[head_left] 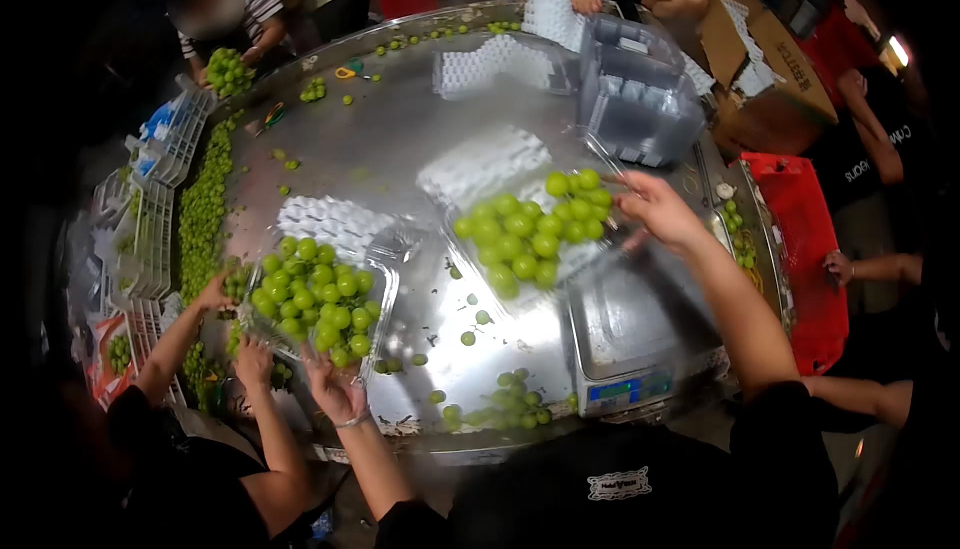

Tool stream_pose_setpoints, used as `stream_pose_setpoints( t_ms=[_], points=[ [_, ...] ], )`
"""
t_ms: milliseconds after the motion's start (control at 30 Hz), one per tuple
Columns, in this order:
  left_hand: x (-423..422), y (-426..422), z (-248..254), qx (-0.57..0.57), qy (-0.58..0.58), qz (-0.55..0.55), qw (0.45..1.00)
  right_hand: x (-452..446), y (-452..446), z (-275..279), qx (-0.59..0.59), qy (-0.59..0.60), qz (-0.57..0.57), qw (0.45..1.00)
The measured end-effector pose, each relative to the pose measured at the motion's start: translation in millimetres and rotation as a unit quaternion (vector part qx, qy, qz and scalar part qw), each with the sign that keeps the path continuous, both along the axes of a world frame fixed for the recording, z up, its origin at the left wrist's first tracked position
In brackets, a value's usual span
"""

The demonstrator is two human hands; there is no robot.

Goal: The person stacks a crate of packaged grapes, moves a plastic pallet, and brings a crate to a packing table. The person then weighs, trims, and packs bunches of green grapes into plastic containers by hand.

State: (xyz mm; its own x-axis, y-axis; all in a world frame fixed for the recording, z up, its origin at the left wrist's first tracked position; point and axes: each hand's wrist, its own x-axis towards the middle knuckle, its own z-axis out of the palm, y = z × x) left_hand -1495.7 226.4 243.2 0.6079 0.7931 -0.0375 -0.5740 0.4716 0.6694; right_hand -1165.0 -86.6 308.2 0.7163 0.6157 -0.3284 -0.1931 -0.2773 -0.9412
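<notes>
My right hand point(655, 211) grips the right edge of a clear plastic box holding green grapes point(530, 234) and white foam padding point(485, 167), tilted above the metal table. At the lower left, my left hand point(335, 389) holds the near edge of a second clear box with a bunch of green grapes point(318, 299) on white foam point(330, 227). A digital scale point(625, 389) stands below and right of the first box, partly under it.
A co-worker's hands point(252, 361) are beside the left box. Loose grapes point(205, 199) line the left side near white crates point(150, 239). Stacked clear boxes point(640, 89), a cardboard carton point(775, 79) and a red crate point(800, 259) are right. Scissors point(270, 117) lie at the back left.
</notes>
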Motion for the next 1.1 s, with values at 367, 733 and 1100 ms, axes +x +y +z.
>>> stream_pose_setpoints(
  t_ms=[367, 733, 1100],
  points=[
    [-10, -81, 62, 0.021, -0.017, 0.105, 0.994, 10, 151, -105, -0.207, -0.22, 0.048, 0.952],
    [80, -294, 33, -0.094, 0.148, -0.246, 0.953, -105, -69, -14, 0.198, 0.129, -0.151, 0.96],
    [44, -261, 90, 0.192, 0.252, -0.18, 0.931, -35, -256, -1, 0.089, -0.247, -0.341, 0.903]
  ],
)
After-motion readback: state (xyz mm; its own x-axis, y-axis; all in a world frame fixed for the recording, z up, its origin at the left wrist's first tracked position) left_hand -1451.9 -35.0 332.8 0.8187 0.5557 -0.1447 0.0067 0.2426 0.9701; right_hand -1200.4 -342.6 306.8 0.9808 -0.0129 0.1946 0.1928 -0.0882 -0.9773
